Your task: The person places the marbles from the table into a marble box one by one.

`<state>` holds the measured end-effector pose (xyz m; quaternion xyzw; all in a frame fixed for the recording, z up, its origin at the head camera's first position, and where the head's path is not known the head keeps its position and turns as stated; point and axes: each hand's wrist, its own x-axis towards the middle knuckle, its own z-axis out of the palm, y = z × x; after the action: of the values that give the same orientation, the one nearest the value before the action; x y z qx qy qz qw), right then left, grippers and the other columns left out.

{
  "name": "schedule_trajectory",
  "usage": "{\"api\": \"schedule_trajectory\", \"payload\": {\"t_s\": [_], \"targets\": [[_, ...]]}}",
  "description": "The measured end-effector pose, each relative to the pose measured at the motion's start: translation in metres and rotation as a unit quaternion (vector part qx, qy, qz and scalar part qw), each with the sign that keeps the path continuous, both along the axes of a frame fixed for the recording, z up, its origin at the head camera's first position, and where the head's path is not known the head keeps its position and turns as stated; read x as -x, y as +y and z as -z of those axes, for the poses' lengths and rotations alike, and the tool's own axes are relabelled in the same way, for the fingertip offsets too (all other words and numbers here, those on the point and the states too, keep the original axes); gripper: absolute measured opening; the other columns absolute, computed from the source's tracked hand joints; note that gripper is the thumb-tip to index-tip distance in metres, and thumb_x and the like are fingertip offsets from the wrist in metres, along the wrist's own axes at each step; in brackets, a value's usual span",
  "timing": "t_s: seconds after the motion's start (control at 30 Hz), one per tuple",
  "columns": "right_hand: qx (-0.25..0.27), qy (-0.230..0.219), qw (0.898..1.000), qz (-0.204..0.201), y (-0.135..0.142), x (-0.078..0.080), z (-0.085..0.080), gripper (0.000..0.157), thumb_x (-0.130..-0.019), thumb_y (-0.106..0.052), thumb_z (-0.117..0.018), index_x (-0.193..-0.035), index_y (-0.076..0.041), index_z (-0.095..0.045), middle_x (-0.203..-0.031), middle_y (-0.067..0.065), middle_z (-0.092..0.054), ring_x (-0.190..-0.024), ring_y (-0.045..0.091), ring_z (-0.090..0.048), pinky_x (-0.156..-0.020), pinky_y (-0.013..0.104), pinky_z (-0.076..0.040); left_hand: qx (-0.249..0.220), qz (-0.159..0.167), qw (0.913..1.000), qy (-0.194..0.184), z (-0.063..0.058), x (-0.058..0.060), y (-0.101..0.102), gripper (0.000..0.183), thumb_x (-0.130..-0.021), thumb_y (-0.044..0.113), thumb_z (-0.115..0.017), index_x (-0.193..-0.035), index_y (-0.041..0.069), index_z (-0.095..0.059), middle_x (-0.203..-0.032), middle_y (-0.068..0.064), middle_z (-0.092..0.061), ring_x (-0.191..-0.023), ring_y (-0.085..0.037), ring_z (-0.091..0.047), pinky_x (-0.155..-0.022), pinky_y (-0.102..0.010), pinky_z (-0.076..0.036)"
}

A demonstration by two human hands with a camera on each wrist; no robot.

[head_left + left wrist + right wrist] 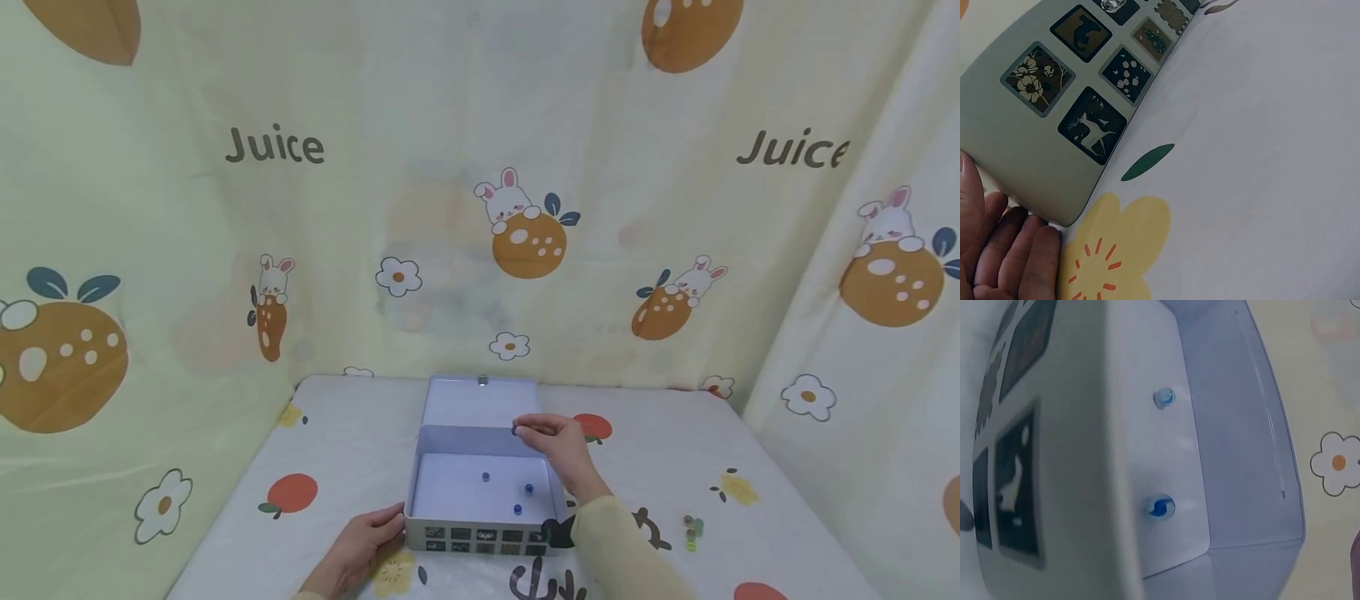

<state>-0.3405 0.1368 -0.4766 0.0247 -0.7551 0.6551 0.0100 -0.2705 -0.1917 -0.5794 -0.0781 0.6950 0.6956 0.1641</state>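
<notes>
An open tin box (486,536) with small dark pictures on its front stands on the table, its hinged lid (480,402) tipped back. Three blue marbles lie apart on the box floor, one of them a clear marble with a blue swirl (1161,506). Over the back right of the box, my right hand (566,450) pinches a small dark blue marble (514,430) between thumb and fingertips, mostly covered by them. My left hand (360,542) rests against the box's left side near the front corner, fingers relaxed (1019,262).
Several small greenish and brown marbles (691,533) lie in a cluster on the tablecloth to the right of the box. A printed curtain (450,125) hangs behind and at both sides of the table. The tablecloth (337,442) bears fruit and flower prints.
</notes>
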Motion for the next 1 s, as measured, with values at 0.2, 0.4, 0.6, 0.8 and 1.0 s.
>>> {"api": "schedule_trajectory", "payload": {"t_s": [0.2, 0.4, 0.6, 0.8, 1.0], "targets": [[0.002, 0.0, 1.0, -0.003, -0.008, 0.002, 0.002, 0.02, -0.094, -0.013, -0.075, -0.113, -0.01, -0.077, -0.113, 0.006, -0.078, -0.106, 0.017, -0.073, -0.101, 0.035, -0.061, 0.0, -0.004, 1.0, -0.003, 0.004, 0.004, 0.0, 0.053, -0.101, 0.02, -0.066, -0.146, -0.002, -0.049, -0.155, -0.025, -0.043, -0.142, -0.037, -0.049, -0.106, -0.042, -0.057], [0.002, -0.013, 1.0, -0.007, -0.009, 0.004, 0.005, 0.022, -0.092, -0.014, -0.077, -0.114, -0.013, -0.077, -0.114, 0.004, -0.078, -0.109, 0.018, -0.073, -0.102, 0.036, -0.061, -0.005, -0.003, 1.0, -0.002, 0.005, 0.004, 0.0, 0.054, -0.101, 0.02, -0.066, -0.146, -0.002, -0.049, -0.155, -0.026, -0.043, -0.142, -0.037, -0.049, -0.107, -0.043, -0.056], [-0.012, -0.009, 1.0, 0.002, -0.007, 0.004, 0.008, 0.024, -0.093, -0.016, -0.076, -0.117, -0.012, -0.076, -0.115, 0.005, -0.078, -0.111, 0.019, -0.073, -0.105, 0.039, -0.059, -0.007, 0.001, 1.0, 0.005, 0.003, 0.001, -0.001, 0.055, -0.101, 0.021, -0.066, -0.147, -0.004, -0.047, -0.156, -0.027, -0.041, -0.142, -0.038, -0.049, -0.107, -0.042, -0.057], [-0.027, -0.008, 0.999, 0.016, 0.003, 0.0, 0.007, 0.026, -0.092, -0.02, -0.078, -0.117, -0.012, -0.076, -0.115, 0.006, -0.078, -0.111, 0.02, -0.072, -0.106, 0.041, -0.059, -0.01, 0.001, 0.9999, 0.004, 0.001, 0.0, -0.001, 0.056, -0.101, 0.021, -0.066, -0.147, -0.003, -0.047, -0.156, -0.027, -0.041, -0.141, -0.037, -0.05, -0.106, -0.041, -0.057], [-0.062, -0.005, 0.998, 0.027, 0.034, -0.003, 0.01, 0.03, -0.095, -0.022, -0.075, -0.122, -0.009, -0.074, -0.118, 0.008, -0.077, -0.111, 0.019, -0.073, -0.105, 0.043, -0.059, -0.005, 0.0, 1.0, 0.002, 0.001, 0.0, -0.001, 0.055, -0.101, 0.02, -0.066, -0.147, -0.003, -0.047, -0.155, -0.026, -0.041, -0.141, -0.037, -0.05, -0.106, -0.041, -0.057]]}}
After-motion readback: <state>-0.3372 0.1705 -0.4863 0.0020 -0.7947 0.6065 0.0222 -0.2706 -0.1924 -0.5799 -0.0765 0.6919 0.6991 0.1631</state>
